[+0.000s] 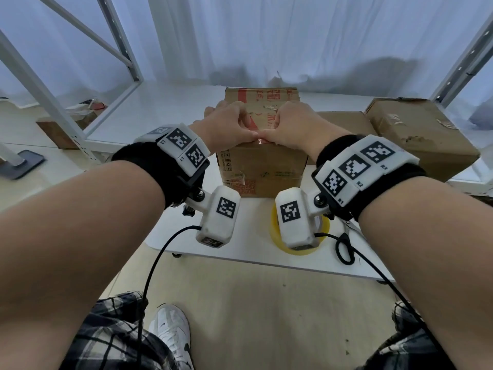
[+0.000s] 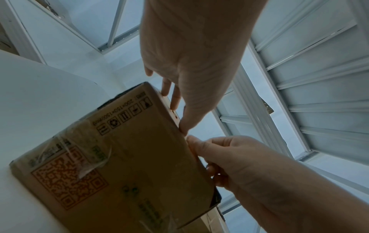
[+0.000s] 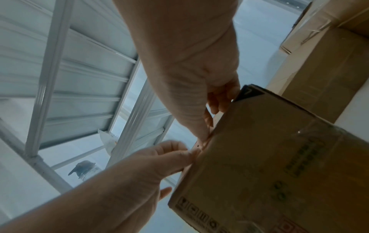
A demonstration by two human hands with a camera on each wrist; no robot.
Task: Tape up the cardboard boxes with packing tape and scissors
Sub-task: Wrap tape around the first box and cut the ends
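Observation:
A small brown cardboard box stands upright on the white table, flaps closed. My left hand and right hand both rest on its top, fingertips pressing down. The two thumbs meet at the near top edge, where a glossy bit of tape shows. From below, my left hand touches the box along that edge beside my right hand. The right wrist view shows my right hand and left hand on the box. A yellow tape roll and black-handled scissors lie near the table's front.
Two larger cardboard boxes stand to the right, a flat one and a bigger one. A white metal shelf frame rises at the left, with another box behind it. White curtains hang behind the table.

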